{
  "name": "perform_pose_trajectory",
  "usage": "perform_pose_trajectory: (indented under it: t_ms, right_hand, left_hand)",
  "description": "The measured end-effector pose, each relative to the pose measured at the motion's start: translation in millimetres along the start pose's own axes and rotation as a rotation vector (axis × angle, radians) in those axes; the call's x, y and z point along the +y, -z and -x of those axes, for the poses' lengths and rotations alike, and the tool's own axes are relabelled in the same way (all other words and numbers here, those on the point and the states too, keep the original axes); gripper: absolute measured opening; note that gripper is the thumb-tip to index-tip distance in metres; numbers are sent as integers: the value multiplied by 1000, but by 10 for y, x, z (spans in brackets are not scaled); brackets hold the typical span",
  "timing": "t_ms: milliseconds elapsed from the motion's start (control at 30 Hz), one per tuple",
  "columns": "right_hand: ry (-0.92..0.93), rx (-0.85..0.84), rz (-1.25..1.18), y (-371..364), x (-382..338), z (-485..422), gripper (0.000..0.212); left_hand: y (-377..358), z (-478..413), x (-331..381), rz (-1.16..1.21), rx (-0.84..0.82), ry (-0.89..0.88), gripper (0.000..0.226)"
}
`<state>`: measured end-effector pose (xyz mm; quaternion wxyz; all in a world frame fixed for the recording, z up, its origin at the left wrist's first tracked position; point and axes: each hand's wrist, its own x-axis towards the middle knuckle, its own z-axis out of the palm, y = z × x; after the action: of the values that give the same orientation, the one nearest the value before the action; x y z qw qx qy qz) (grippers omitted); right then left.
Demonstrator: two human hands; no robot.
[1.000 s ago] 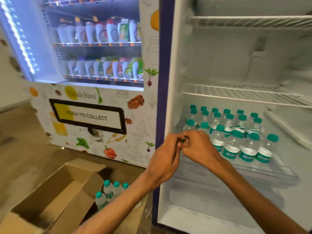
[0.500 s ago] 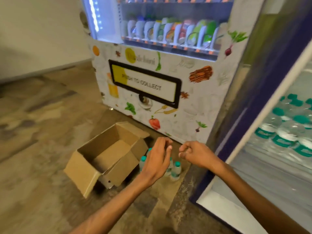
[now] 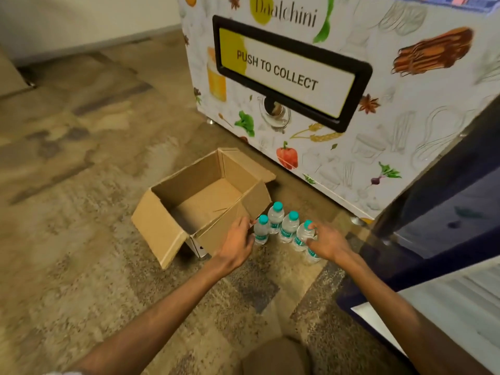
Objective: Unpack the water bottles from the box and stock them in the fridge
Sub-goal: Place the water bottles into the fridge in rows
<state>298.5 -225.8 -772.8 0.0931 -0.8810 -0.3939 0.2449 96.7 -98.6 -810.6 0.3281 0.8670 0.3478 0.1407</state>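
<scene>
While the right hand's fingers (image 3: 311, 228) curl round the teal cap and neck of the nearest water bottle (image 3: 302, 237), the left hand's fingers (image 3: 244, 226) are loosely spread and just brushing the next bottle along (image 3: 261, 233), not yet gripping it. A second ago both hands were up at the fridge shelf, pinched together over the stocked rows; now the right hand (image 3: 328, 243) and left hand (image 3: 238, 246) have dropped to the floor for another load. Four bottles show in a short row on the floor, just beside the cardboard box (image 3: 173, 228), with perhaps another hidden under the right hand. From here the box looks empty, flaps open. Behind stands the vending machine (image 3: 405, 117), and the fridge (image 3: 446, 299) waits at the right. Judging by that, unpacking is finished and only these last bottles remain to shelve.
</scene>
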Motion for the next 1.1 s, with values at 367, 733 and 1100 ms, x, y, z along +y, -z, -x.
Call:
perform_pose_trajectory:
  t_ms: [367, 733, 1100]
  right_hand:
    - [-123, -46, 38, -379, 352, -314, 63]
    - [-143, 82, -80, -644, 495, -209, 38]
    - [-80, 45, -55, -635, 580, 183, 44]
  left_hand:
    - [-495, -586, -140, -368, -266, 43, 60]
    - [-639, -679, -60, -469, -302, 51, 47]
    - [-490, -415, 74, -431, -393, 184, 39]
